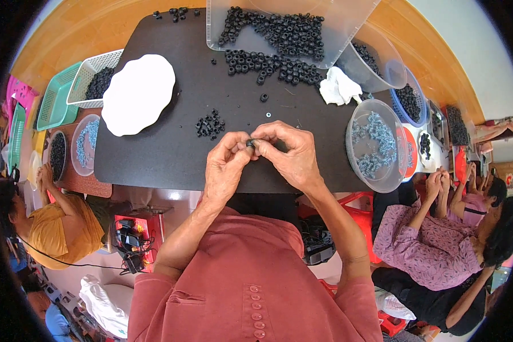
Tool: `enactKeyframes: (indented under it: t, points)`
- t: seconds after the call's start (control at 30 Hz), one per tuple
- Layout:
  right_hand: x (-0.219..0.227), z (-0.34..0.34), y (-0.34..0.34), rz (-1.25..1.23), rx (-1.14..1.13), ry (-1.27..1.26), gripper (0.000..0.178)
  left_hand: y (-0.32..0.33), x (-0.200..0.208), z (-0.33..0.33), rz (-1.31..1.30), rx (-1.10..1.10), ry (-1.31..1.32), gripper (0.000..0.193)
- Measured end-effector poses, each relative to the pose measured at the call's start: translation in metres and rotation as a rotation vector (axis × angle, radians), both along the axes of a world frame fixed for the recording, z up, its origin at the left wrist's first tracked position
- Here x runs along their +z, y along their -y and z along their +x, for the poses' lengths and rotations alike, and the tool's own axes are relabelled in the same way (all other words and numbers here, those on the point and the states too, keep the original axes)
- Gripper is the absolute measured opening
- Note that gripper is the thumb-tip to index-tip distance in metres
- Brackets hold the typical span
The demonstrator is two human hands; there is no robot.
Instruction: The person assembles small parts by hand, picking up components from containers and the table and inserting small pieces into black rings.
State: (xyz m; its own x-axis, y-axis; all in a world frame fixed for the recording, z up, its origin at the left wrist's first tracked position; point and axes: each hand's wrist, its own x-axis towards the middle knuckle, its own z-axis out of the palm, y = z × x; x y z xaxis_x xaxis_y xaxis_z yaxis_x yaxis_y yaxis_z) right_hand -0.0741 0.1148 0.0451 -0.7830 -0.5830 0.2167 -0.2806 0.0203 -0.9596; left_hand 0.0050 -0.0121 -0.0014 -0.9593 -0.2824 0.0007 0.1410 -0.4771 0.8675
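Over the near part of the dark table, my left hand [224, 164] and my right hand [292, 153] meet, fingertips pinched together. Between them shows a small black part [250, 143], mostly covered by the fingers. It resembles the loose black ring-like pieces nearby. A small pile of black pieces [210, 124] lies just beyond my left hand. Past the fingertips are a tiny pale ring [268, 114] and a single larger black ring piece [264, 97]. To the right of my right hand stands a clear round bowl [376, 181] with small blue pieces [376, 137] in it.
A clear bin [336, 34] with black pieces lies across the far edge, some spilled before it. White crumpled cloth [340, 86] and a clear tub [390, 62] are at far right. A white scalloped plate [139, 94] sits left. People [68, 228] work on both sides.
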Motion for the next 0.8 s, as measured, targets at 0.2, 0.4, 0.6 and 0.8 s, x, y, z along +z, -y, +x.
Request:
enactKeyframes:
  t: [0.2, 0.4, 0.6, 0.8]
  points:
    - [0.001, 0.001, 0.000, 0.037, -0.034, -0.095, 0.010, -0.002, 0.001, 0.000, -0.032, 0.031, -0.004, 0.010]
    - [-0.006, -0.003, 0.004, -0.007, 0.038, -0.004, 0.011, 0.001, -0.005, -0.001, -0.097, 0.012, 0.034, 0.012]
    - [-0.014, -0.007, 0.000, -0.161, 0.015, 0.193, 0.009, 0.001, -0.001, -0.002, -0.013, -0.039, 0.018, 0.014]
    - [-0.019, -0.005, 0.000, -0.119, 0.036, 0.079, 0.013, 0.001, -0.002, -0.002, -0.041, -0.019, 0.027, 0.010]
